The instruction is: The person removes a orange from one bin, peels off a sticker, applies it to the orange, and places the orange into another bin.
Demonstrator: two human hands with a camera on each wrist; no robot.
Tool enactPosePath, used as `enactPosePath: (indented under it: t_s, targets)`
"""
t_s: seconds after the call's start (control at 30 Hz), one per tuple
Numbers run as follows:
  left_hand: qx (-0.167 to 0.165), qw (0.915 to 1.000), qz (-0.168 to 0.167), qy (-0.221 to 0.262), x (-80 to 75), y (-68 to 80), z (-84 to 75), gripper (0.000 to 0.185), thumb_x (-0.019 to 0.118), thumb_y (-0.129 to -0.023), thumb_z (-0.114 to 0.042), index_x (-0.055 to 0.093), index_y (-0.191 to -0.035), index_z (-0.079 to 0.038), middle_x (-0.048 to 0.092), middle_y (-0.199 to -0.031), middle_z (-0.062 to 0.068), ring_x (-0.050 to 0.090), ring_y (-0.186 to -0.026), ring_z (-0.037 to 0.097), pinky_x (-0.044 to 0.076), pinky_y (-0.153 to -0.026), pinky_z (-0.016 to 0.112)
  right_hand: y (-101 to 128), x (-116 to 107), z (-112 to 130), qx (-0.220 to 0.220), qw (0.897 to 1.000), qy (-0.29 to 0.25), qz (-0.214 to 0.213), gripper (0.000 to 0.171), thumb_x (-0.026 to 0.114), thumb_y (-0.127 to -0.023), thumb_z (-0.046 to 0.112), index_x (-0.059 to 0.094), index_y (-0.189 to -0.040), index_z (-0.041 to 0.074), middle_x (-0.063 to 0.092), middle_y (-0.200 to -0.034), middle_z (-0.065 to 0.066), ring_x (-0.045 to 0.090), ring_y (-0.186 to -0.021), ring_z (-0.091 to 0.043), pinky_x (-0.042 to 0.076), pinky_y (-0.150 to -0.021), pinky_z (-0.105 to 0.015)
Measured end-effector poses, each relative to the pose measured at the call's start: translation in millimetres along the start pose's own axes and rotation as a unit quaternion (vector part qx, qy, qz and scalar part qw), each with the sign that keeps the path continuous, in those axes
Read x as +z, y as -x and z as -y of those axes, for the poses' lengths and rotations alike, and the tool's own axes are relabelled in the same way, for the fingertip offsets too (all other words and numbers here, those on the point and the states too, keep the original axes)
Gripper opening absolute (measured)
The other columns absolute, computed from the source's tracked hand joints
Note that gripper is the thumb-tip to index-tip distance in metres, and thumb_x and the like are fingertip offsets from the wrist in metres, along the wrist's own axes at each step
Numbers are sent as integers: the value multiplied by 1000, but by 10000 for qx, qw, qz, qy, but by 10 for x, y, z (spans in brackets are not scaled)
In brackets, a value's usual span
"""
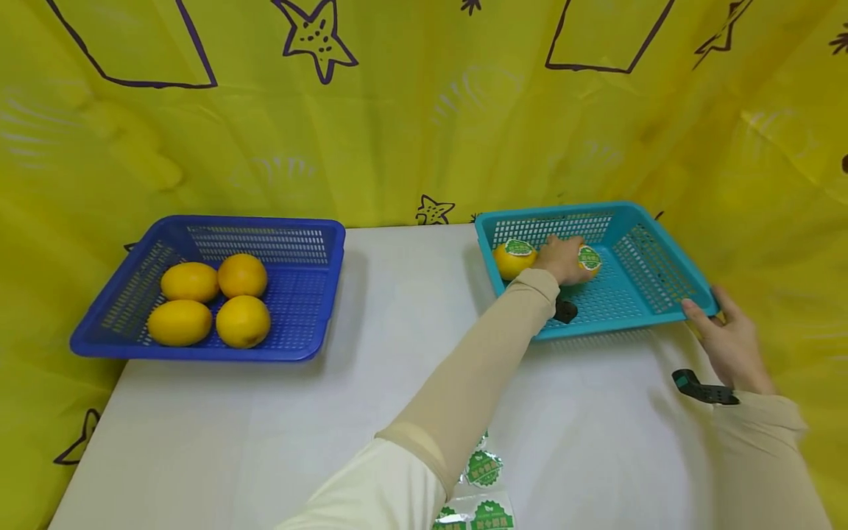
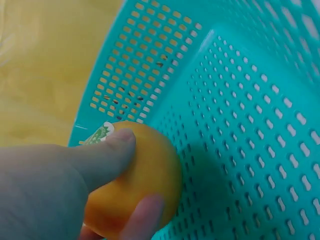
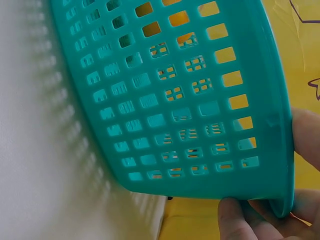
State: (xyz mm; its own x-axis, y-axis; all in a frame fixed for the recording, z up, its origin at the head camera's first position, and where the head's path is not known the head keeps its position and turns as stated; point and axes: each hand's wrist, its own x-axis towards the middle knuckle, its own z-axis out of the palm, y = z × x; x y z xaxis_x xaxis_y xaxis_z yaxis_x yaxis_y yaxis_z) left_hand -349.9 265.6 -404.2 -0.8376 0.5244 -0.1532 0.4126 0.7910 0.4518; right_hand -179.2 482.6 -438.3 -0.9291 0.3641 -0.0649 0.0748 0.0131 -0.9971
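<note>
At the right of the head view, a teal plastic basket [image 1: 652, 272] rests on the white table. My left hand [image 1: 563, 261] reaches inside it and grips an orange [image 2: 160, 165], thumb along one side and fingers round the other. A green-and-white sticker [image 1: 589, 258] is on that fruit. Just left of the hand lies another stickered orange [image 1: 509, 265]. My right hand [image 1: 732, 342] holds the basket's near right corner, thumb over the rim and fingers beneath, as the right wrist view shows.
A dark blue basket [image 1: 294, 302] stands on the left of the table [image 1: 397, 309] with several oranges [image 1: 243, 322] in it. Sheets of green stickers [image 1: 483, 469] lie near the front edge, partly behind my left sleeve. A yellow patterned curtain [image 1: 397, 125] hangs behind.
</note>
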Motion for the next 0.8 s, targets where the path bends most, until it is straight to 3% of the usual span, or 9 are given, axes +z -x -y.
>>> enactPosePath:
  t_s: [0.17,0.27,0.4,0.6,0.8]
  targets:
    - [-31,9985,-2,-543,28,-54,26,61,60,-93,-50,41,-147,-30,50,-133,-3,44,-121,16,37,-97,27,-7,23,-24,-25,10000,28,2,83,58,-99,15,-3,-155,11,-7,-160,4,22,-139,-4,41,-80,-5]
    - [-41,9982,14,-602,32,-58,10,55,60,-95,-45,45,-144,-24,54,-127,-2,48,-116,15,41,-93,25,-11,16,-27,-75,9997,-222,10,83,57,-99,11,-4,-155,11,-7,-160,4,40,-123,9,41,-82,-6]
    - [-122,9984,-42,-559,33,-86,-18,49,59,-97,-38,47,-140,-19,54,-124,1,50,-111,15,44,-89,24,-17,6,13,-87,9995,-288,-31,83,57,-99,10,-3,-155,10,-4,-160,1,50,-104,14,42,-80,-6]
    - [-87,9955,-149,-932,64,-196,10,47,59,-97,-35,50,-138,-14,54,-126,0,49,-113,15,41,-96,25,-33,23,35,-119,9999,-96,-36,83,59,-98,11,-1,-155,9,-4,-160,3,49,-106,12,42,-78,-6]
    - [79,9975,-224,-662,31,-156,67,48,59,-97,-31,46,-139,-10,55,-123,1,56,-105,14,45,-90,24,-25,-4,-4,-136,9999,-89,-23,83,58,-98,11,-2,-155,9,-4,-160,3,48,-109,13,42,-79,-6]
